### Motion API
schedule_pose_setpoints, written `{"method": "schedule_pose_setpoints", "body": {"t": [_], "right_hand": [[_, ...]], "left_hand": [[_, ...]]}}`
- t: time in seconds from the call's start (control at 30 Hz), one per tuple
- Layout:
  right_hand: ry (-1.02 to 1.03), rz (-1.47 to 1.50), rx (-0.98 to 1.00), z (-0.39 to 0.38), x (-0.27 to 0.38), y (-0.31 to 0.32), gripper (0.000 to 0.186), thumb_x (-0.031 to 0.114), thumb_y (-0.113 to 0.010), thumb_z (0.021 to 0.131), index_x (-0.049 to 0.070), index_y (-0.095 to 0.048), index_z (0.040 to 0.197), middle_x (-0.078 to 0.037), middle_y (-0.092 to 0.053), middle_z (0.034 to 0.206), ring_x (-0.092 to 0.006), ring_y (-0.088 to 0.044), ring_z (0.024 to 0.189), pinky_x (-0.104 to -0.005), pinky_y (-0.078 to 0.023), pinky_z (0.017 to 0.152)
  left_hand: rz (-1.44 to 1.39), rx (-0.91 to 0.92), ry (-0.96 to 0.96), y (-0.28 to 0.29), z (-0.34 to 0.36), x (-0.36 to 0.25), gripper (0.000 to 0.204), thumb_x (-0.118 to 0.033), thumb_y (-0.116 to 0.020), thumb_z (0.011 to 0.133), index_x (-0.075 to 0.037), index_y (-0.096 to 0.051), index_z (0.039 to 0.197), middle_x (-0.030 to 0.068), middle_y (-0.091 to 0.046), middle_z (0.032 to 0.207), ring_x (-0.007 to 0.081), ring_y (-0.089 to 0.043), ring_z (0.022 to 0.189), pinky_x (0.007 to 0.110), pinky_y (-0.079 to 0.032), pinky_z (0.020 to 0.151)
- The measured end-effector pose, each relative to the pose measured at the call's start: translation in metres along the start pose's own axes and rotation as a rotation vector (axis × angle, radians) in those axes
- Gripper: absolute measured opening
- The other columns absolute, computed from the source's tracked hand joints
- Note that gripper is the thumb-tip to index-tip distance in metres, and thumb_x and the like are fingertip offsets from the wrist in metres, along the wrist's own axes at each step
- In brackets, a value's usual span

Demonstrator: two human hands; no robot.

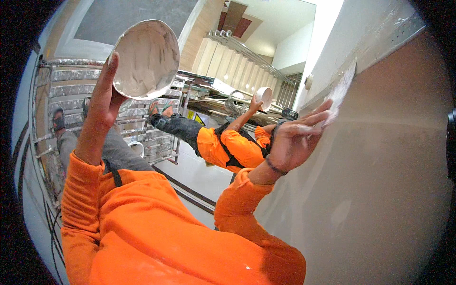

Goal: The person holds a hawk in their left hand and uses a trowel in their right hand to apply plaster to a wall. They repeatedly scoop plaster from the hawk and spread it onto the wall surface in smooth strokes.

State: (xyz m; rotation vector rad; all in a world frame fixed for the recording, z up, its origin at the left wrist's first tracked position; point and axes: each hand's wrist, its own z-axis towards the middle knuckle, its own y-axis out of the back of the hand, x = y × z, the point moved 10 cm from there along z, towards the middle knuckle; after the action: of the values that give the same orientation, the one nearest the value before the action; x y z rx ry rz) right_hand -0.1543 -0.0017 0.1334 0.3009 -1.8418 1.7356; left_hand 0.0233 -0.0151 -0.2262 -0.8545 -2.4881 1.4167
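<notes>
My left hand (100, 99) holds up a round tub (146, 59) from below, its thumb against the rim. Pale plaster coats the tub's inside. At the right, my right hand (298, 142) grips a wide filling knife (341, 95), smeared white and blurred by motion. The knife lies along the upper part of a greyish wall (375, 185), close to its edge. Its handle is hidden by my fingers. A perforated metal edge strip (412, 29) shows above the knife, partly covered with plaster.
A plaster-splashed slatted platform (76, 89) is under my feet. Beside it a co-worker in an orange top (235, 147) holds a similar tub (264, 98). Boards and coiled wire (233, 105) lie behind that person. Dark cables (51, 228) run down at the left.
</notes>
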Motion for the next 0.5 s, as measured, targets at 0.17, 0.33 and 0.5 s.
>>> {"method": "schedule_pose_setpoints", "body": {"t": [0.17, 0.33, 0.5], "right_hand": [[0.056, -0.174, -0.102, -0.012, 0.025, 0.069, 0.045, 0.002, -0.053, 0.089, 0.002, -0.049, 0.133, -0.014, -0.054, 0.133, -0.0238, -0.062, 0.109, -0.0345, -0.056, 0.087], [0.113, -0.209, -0.144, 0.026, 0.031, 0.085, 0.047, -0.001, -0.057, 0.084, -0.001, -0.048, 0.13, -0.017, -0.053, 0.132, -0.0232, -0.059, 0.112, -0.0333, -0.052, 0.095], [-0.048, -0.202, -0.014, 0.032, 0.017, 0.055, 0.032, 0.012, -0.059, 0.087, 0.002, -0.059, 0.117, -0.009, -0.064, 0.117, -0.0171, -0.065, 0.098, -0.0352, -0.052, 0.093]], "left_hand": [[-0.018, -0.014, -0.002, -0.001, 0.002, 0.001, 0.07, -0.049, -0.064, 0.087, -0.008, -0.041, 0.139, 0.0067, -0.049, 0.136, 0.0208, -0.05, 0.122, 0.036, -0.043, 0.1], [0.028, -0.036, -0.048, 0.004, 0.0, -0.004, 0.075, -0.054, -0.063, 0.085, -0.01, -0.038, 0.141, 0.0082, -0.047, 0.135, 0.0227, -0.051, 0.121, 0.038, -0.05, 0.094], [-0.006, -0.068, -0.01, -0.003, -0.009, -0.007, 0.072, -0.05, -0.065, 0.086, -0.008, -0.041, 0.139, 0.006, -0.049, 0.136, 0.0203, -0.049, 0.123, 0.037, -0.044, 0.099]]}}
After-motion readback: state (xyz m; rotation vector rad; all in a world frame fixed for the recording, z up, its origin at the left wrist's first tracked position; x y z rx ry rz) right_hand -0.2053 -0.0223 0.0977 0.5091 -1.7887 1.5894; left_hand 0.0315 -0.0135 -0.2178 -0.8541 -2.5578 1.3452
